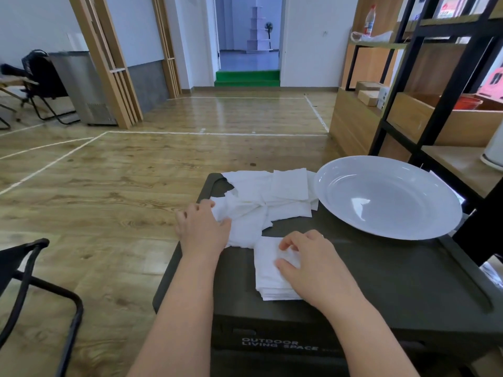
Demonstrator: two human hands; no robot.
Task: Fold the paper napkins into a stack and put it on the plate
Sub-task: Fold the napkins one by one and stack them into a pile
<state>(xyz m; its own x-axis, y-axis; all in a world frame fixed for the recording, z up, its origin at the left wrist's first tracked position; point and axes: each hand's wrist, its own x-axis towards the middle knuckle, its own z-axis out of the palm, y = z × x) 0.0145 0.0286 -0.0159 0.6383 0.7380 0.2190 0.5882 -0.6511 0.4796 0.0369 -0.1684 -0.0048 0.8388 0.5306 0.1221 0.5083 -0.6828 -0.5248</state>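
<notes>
Wooden floor around a black storage box, white plate bare at its far right, loose napkins piled beside it, left hand flat on their near edge, fingers relaxed, right hand pinching the top sheet of a folded stack at the near edge

We see a large indoor room like an office or studio space: a glossy wood-plank floor marked with white tape lines, open wood-and-metal storage shelves on the right, folding chairs at left, and a doorway beyond green steps
</notes>
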